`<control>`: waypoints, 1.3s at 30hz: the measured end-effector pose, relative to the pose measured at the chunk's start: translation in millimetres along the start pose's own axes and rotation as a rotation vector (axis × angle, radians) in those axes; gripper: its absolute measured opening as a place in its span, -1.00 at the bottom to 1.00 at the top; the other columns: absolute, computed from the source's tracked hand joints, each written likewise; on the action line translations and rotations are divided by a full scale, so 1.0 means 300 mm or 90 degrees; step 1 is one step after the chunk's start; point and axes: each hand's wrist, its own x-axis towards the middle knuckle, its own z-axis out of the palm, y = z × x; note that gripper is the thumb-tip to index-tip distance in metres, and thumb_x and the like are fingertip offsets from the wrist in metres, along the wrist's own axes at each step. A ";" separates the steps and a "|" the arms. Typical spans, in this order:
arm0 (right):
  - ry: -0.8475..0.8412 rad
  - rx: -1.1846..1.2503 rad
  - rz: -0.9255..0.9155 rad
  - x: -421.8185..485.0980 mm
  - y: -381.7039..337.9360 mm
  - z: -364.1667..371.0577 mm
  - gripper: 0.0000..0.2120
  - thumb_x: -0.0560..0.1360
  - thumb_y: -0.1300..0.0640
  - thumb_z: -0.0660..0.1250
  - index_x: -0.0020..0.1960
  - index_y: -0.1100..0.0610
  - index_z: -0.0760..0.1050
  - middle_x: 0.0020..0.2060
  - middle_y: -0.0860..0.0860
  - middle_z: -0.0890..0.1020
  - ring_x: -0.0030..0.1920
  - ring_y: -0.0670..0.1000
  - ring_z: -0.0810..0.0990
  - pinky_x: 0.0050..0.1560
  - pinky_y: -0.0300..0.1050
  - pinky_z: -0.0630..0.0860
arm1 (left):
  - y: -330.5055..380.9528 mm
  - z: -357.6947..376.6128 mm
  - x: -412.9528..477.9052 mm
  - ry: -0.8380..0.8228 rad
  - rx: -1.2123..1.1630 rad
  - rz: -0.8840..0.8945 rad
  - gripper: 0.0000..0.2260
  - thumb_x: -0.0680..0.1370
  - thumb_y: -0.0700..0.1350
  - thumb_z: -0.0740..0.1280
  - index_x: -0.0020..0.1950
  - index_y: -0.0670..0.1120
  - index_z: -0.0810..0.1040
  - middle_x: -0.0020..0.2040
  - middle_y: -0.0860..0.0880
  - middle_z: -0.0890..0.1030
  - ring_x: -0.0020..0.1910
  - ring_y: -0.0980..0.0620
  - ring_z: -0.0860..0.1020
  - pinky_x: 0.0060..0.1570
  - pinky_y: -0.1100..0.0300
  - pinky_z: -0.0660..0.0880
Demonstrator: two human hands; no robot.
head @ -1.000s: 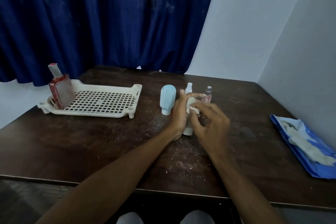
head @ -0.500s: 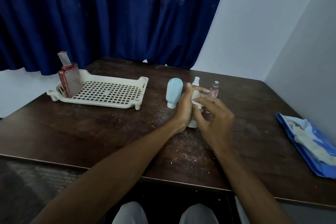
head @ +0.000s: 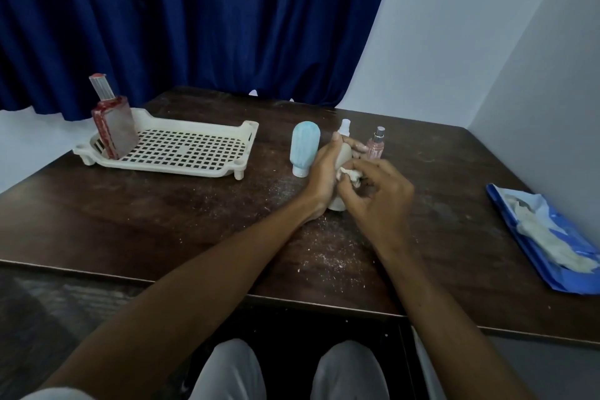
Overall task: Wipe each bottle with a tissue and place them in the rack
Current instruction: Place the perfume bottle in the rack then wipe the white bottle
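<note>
My left hand (head: 323,172) grips a cream bottle (head: 343,156) standing on the dark wooden table (head: 162,221), mostly hidden by both hands. My right hand (head: 380,196) pinches a crumpled white tissue (head: 349,175) against the bottle's side. Just behind stand a light blue bottle (head: 304,148), a small white spray bottle (head: 344,127) and a small pink spray bottle (head: 376,147). At the left, a cream perforated rack (head: 181,149) holds a red-trimmed bottle (head: 112,127) leaning in its left end.
A blue tissue packet (head: 552,243) with white tissues spilling out lies at the table's right side, near the wall. White crumbs and dust are scattered around the hands. A dark blue curtain (head: 194,19) hangs behind the table. My knees show below the front edge.
My right hand with the tissue has slid down the cream bottle's side, from near its top to its middle. The left hand keeps its hold; the camera view has shifted slightly.
</note>
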 end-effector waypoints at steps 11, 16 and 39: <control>-0.032 0.027 0.001 -0.001 0.005 -0.009 -0.80 0.34 0.28 0.50 -0.04 0.16 0.72 -0.16 0.02 0.67 -0.25 -0.12 0.58 -0.14 -0.50 0.40 | 0.008 0.005 -0.008 0.017 -0.013 -0.006 -0.54 0.73 0.00 -0.03 -0.09 -0.20 0.54 -0.19 -0.02 0.61 -0.21 0.10 0.58 -0.10 0.23 0.54; -0.016 0.028 -0.007 0.003 0.002 -0.007 -0.79 0.36 0.29 0.52 -0.01 0.18 0.71 -0.13 0.04 0.68 -0.21 -0.11 0.62 -0.13 -0.46 0.49 | 0.011 0.007 -0.010 0.021 -0.025 -0.013 -0.54 0.73 0.01 -0.03 -0.09 -0.20 0.54 -0.20 -0.03 0.60 -0.21 0.10 0.58 -0.10 0.24 0.54; -0.076 0.053 -0.013 -0.004 0.008 -0.004 -0.78 0.27 0.27 0.45 -0.09 0.19 0.72 -0.21 0.03 0.65 -0.25 -0.08 0.60 -0.19 -0.37 0.51 | -0.001 -0.003 -0.005 -0.015 -0.067 -0.028 -0.59 0.69 0.07 0.09 -0.09 -0.16 0.57 -0.20 -0.04 0.63 -0.16 0.04 0.59 -0.03 0.16 0.53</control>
